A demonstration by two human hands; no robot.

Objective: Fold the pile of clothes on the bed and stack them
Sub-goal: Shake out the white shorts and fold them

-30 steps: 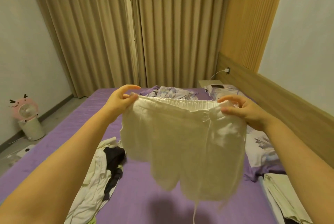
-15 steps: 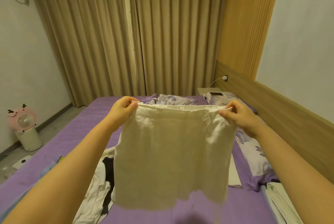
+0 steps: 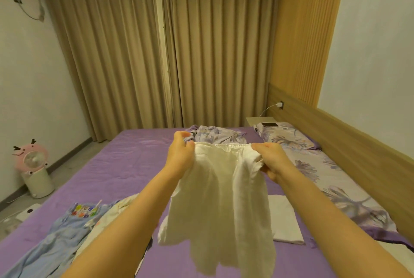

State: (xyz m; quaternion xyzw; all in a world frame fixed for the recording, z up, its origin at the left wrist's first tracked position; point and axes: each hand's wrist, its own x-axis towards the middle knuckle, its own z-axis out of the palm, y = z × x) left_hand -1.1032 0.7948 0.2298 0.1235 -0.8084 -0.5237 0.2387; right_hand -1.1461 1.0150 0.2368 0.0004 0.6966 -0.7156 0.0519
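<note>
Purple bed (image 3: 125, 165) (clothes-strewn); beige curtains (image 3: 201, 53) behind.

**Count of things in view**

Two hands: left hand (image 3: 180, 154), right hand (image 3: 272, 161). One white pair of shorts (image 3: 220, 206). One folded white cloth (image 3: 285, 219). One light blue garment (image 3: 60, 239). One bed (image 3: 125, 165). One flowered pillow (image 3: 289, 137). One pink fan (image 3: 33, 165). Two curtains (image 3: 215, 49).
</note>
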